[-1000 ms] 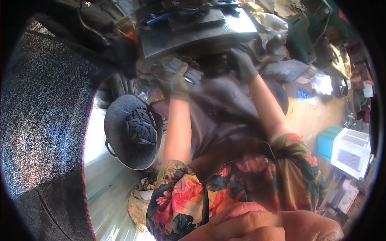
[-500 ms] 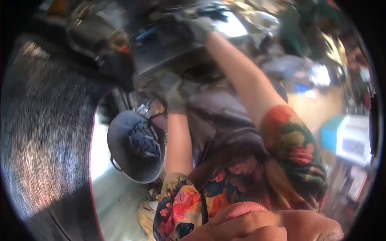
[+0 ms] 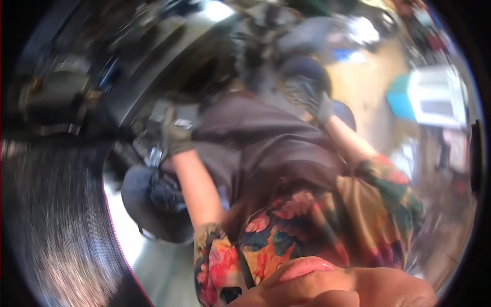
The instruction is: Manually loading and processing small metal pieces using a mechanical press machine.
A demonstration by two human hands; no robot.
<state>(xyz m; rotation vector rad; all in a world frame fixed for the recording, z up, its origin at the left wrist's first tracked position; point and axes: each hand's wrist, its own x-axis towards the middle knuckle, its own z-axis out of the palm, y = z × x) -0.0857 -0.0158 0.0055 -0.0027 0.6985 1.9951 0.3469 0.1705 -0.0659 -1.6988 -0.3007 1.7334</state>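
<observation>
Both my hands wear grey work gloves, and motion smears them. My left hand (image 3: 176, 135) is beside my left knee, next to a grey blocky part (image 3: 186, 113); whether it grips that part is unclear. My right hand (image 3: 321, 108) is out by my right knee, over the near side of a dark rounded thing (image 3: 309, 69) whose kind I cannot make out. Its fingers blur into the dark shape. A brown apron (image 3: 271, 138) covers my lap between the hands. Ahead of my left hand stands a dark machine with a pale metal edge (image 3: 135, 97).
A dark bucket (image 3: 135, 199) with dark pieces inside stands below my left forearm. Left of it is a large blurred dark surface (image 3: 46, 215). To the right are a white and turquoise box (image 3: 429, 97), a tan floor area (image 3: 371, 82) and blurred clutter.
My right hand has drawn back from the dark machine ahead and swung out to the right. The left hand lies farther left in the picture. The whole view has turned.
</observation>
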